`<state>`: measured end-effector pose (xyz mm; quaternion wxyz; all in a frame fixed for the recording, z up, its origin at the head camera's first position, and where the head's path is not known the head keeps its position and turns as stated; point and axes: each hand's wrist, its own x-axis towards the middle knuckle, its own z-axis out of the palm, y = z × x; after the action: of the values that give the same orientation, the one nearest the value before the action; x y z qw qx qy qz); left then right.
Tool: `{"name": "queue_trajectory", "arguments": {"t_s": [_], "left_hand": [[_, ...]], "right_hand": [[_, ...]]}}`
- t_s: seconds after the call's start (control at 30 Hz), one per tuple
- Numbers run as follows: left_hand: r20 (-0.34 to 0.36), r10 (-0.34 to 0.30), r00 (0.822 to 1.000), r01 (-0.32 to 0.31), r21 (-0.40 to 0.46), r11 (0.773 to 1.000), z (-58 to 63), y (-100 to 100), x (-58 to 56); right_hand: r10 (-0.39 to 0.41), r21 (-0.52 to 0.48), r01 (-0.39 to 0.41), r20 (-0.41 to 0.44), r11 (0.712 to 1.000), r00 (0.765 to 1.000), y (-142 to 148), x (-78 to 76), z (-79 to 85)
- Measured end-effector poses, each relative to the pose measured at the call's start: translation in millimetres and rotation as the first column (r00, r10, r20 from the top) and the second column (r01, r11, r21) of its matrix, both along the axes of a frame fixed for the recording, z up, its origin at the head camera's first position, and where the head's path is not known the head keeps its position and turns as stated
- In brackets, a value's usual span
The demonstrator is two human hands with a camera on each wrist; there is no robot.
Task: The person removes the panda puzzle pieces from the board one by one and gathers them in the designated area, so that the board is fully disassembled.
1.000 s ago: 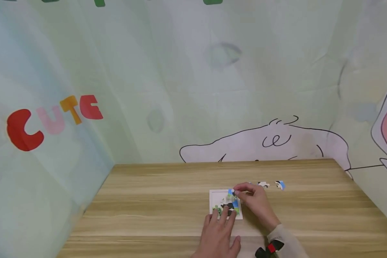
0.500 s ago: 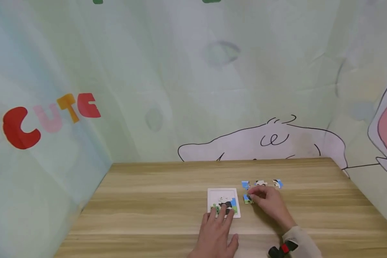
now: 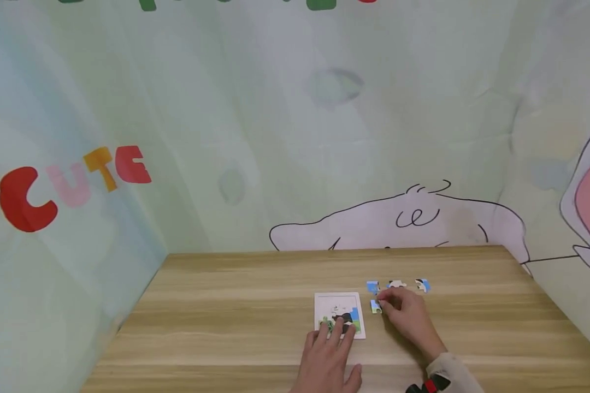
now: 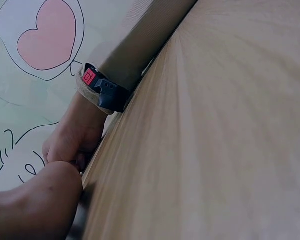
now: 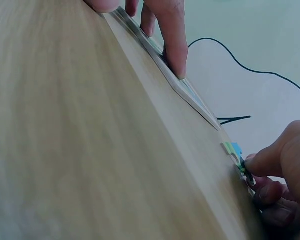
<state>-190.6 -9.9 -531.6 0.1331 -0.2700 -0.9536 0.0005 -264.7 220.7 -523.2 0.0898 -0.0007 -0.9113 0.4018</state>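
Note:
My left hand (image 3: 322,363) rests its spread, straight fingers on the lower part of a white puzzle tray (image 3: 317,305). In the tray lie joined pieces with a black-and-white figure, green and blue (image 3: 343,316); my fingers hide some of them. To the tray's right, my right hand (image 3: 413,322) pinches a blue and green puzzle piece (image 3: 376,307) between thumb and fingers, low over the table. The right wrist view shows this puzzle piece (image 5: 232,149) at the thumb tip, tilted. In the left wrist view the tray is hidden behind the left hand (image 4: 37,200).
Behind the right hand, a row of loose puzzle pieces lies on the wooden table (image 3: 226,311): a blue one (image 3: 372,285), a white one (image 3: 396,284) and a blue, white and black one (image 3: 423,285). A printed cloth backdrop (image 3: 201,109) stands at the table's far edge.
My right hand has moved from the tray's upper right corner out to the right, carrying the puzzle piece, which now looks slightly turned. The left hand has stayed on the tray.

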Motion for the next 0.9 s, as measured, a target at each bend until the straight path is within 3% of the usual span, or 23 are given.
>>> {"name": "queue_trajectory", "arguments": {"t_s": [0.17, 0.5, 0.67, 0.9], "left_hand": [[-0.031, -0.024, 0.999, 0.024, 0.014, 1.0, -0.2, 1.1, -0.2], [0.073, 0.002, 0.997, -0.003, 0.012, 1.0, 5.3, 2.7, -1.5], [0.025, -0.006, 1.0, 0.006, -0.002, 1.0, 4.5, 1.7, 0.4], [-0.048, -0.013, 0.999, 0.01, -0.048, 0.999, 2.4, 0.4, 3.8]], "right_hand": [[-0.005, 0.016, 0.005, -0.034, 1.0, 0.999, 2.4, 2.6, 0.5], [-0.016, 0.058, 0.025, -0.14, 0.998, 0.99, -0.8, -0.4, -0.1], [0.041, 0.037, -0.033, -0.239, 0.999, 0.97, -19.8, 5.8, 3.3], [0.192, 0.025, -0.191, -0.126, 0.981, 0.973, -51.3, 7.3, 6.5]]}}
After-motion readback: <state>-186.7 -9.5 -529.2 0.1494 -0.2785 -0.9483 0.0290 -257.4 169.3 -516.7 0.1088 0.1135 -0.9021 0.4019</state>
